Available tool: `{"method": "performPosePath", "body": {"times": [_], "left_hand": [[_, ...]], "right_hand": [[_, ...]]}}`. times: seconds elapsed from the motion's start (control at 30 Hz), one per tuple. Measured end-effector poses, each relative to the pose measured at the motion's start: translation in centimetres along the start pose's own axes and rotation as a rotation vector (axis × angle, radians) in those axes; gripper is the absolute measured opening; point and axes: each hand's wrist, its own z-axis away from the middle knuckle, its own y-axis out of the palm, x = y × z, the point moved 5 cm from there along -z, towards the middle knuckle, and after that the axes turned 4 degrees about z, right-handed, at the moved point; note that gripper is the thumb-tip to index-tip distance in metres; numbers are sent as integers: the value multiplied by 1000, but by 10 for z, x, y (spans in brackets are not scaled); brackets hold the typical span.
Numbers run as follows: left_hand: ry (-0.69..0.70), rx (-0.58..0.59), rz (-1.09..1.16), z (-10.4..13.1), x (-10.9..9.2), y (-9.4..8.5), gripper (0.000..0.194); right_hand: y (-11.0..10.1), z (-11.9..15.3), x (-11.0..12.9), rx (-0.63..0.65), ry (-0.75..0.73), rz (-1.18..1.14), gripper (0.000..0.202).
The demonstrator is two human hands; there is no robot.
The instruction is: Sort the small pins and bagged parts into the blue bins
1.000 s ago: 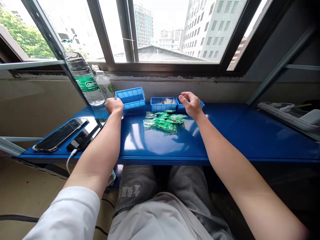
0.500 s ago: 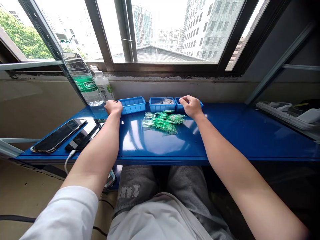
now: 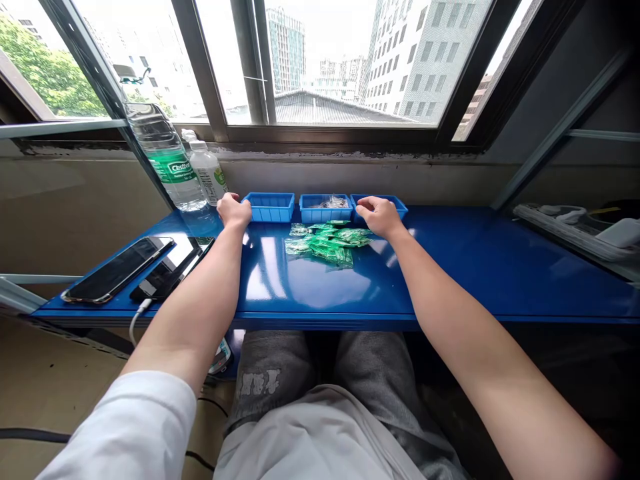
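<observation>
Three blue plastic bins stand in a row along the back of the blue table. My left hand [image 3: 234,210] is closed at the left end of the left bin [image 3: 273,213], in which I see nothing. Small clear packets lie in the middle bin [image 3: 320,217]. My right hand [image 3: 379,215] has its fingers curled over the front of the right bin [image 3: 397,203] and hides much of it; I cannot make out anything between the fingertips. Between my hands, in front of the bins, lies a loose pile of green-and-clear small packets [image 3: 330,243].
On the left of the table [image 3: 450,267] are a phone [image 3: 120,270] and another dark device [image 3: 165,277] with a white cable. A large water bottle [image 3: 167,163] and a smaller bottle [image 3: 207,173] stand behind them. At right lies a white tray [image 3: 570,230] holding items.
The left bin has shifted slightly right and turned from slanted to nearly in line with the others, my left hand moving with it. My right hand has dropped slightly lower at the right bin.
</observation>
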Motion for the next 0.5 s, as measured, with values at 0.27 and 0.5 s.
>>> {"method": "performPosePath", "body": {"times": [0.27,0.5], "left_hand": [[624,184,-29,44,-56,22,34],[986,481,-227,88,-68,61,44]], "right_hand": [[12,2,-2,128,-27,52,36],[19,7,1,270,-23,166,33]]}}
